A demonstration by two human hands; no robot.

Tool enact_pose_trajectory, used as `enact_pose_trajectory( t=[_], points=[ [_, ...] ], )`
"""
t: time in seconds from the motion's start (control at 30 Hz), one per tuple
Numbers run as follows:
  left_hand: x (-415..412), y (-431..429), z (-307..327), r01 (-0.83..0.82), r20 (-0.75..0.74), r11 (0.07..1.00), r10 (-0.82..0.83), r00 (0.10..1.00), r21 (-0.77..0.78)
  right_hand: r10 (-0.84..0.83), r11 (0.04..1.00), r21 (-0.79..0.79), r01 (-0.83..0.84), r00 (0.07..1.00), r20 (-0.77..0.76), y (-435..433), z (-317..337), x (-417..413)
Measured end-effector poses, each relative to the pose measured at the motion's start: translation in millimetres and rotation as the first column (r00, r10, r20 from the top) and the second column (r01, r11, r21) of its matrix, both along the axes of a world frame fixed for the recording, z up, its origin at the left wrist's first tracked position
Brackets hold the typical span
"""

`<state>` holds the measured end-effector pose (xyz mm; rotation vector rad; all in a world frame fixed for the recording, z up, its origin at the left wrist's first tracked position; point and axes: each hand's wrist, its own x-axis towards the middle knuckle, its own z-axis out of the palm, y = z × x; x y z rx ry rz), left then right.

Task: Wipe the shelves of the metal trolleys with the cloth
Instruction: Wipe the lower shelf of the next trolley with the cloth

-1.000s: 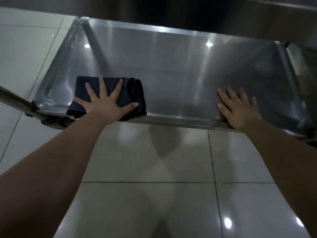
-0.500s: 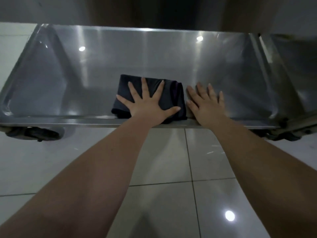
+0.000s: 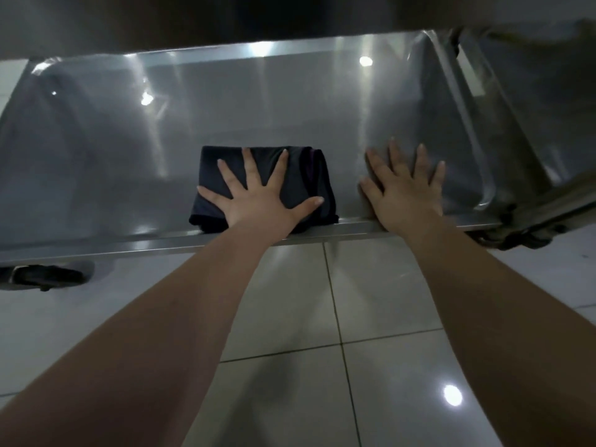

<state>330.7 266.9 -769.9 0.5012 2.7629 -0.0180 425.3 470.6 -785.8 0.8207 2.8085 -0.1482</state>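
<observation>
A folded dark cloth [image 3: 211, 175] lies on the low steel shelf [image 3: 106, 156] of a metal trolley, close to the shelf's front rim. My left hand [image 3: 258, 195] presses flat on the cloth with fingers spread. My right hand [image 3: 404, 188] rests flat on the bare steel to the right of the cloth, fingers straight, its heel at the front rim. A gap of shelf separates the two hands.
A black caster wheel [image 3: 45, 277] sits under the shelf's left front corner. Another trolley's frame and shelf [image 3: 532, 101] adjoin on the right. Glossy tiled floor [image 3: 371, 317] lies below my arms. A dark upper shelf overhangs at the top.
The cloth under my left hand slid right along the front rim from the shelf's left corner towards the middle, then back a little left, so the gap to my right hand reopened.
</observation>
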Motion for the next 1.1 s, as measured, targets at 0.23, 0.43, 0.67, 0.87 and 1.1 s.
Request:
enact_pose_trajectory(
  t=[0.23, 0.43, 0.67, 0.87, 1.1],
  points=[
    [31, 90, 1, 0.135, 0.013, 0.986, -0.137, 0.990, 0.101, -0.277, 0.902, -0.408, 0.142, 0.915, -0.293, 17, 2, -1],
    [19, 87, 21, 0.095, 0.251, 0.960, -0.163, 0.954, 0.263, -0.404, 0.848, -0.503, 0.170, 0.820, -0.405, 13, 13, -8],
    [16, 31, 27, -0.295, 0.321, 0.499, 0.037, 0.947, 0.815, 0.059, 0.975, -0.192, -0.110, 0.965, -0.254, -8, 28, -55],
    [24, -13, 41, -0.077, 0.129, 0.589, -0.046, 0.991, 0.804, -0.016, 0.991, -0.135, -0.005, 0.988, -0.155, -33, 64, -61],
    [14, -35, 108, 0.389, -0.242, 0.822, -0.313, 0.918, 0.416, 0.112, 0.963, -0.147, -0.227, 0.829, -0.548, -88, 124, 22]
  ],
)
